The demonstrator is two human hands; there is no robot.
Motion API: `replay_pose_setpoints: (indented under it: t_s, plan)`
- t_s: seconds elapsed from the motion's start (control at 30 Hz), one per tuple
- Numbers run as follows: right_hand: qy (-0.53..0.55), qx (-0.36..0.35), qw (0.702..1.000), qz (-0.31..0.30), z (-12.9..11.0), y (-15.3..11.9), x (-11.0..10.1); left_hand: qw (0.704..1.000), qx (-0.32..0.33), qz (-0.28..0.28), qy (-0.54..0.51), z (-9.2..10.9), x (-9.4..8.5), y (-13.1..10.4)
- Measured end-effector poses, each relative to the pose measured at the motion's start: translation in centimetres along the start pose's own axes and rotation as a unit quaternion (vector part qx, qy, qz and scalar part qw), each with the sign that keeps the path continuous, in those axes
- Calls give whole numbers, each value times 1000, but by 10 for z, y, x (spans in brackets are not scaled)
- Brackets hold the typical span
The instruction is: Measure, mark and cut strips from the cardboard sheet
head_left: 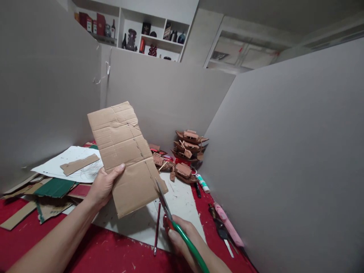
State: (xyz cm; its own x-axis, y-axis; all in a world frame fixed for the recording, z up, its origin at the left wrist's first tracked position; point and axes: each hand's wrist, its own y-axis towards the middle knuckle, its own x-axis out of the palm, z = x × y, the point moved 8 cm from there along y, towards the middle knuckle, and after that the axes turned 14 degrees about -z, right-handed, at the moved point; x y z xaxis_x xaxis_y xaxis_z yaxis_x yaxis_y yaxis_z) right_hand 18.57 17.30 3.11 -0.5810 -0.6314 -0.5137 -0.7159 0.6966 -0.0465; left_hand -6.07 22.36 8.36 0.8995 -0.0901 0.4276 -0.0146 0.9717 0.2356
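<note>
My left hand (104,185) grips a piece of brown cardboard (125,155) by its lower left edge, thumb on the front face. The cardboard is held up and tilted, with creases, a ragged right edge and a dashed dark line drawn along its right side. In my right hand (183,233) is a pair of scissors (166,204) with green on the handle. Their blades point up and overlap the cardboard's lower right edge, near the lower end of the dashed line. Some of my right fingers are hidden behind the handle.
A pencil (157,229) lies on the white sheet (182,197) over the red cloth. Several wooden model boats (189,146) stand at the back. Cardboard scraps (55,187) and marked paper (51,163) lie left. A pink object (227,223) lies by the right grey panel (284,151).
</note>
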Motion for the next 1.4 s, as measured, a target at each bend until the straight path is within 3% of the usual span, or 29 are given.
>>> replay_pose_setpoints:
  t_s: [0.67,0.93,1.17,1.4]
  plan:
    - [95,30,994,34,16,-2,13,1000,-7,-8,-8,-1,4,1]
    - [63,22,998,10,4,0,6,1000,-2,-8,4,0,2,2]
    - [22,10,1000,-12,-9,-1,3,999,-27,-41,3,-11,2,2]
    - [33,14,999,-16,-7,-4,3,999,-29,-42,16,-13,2,3]
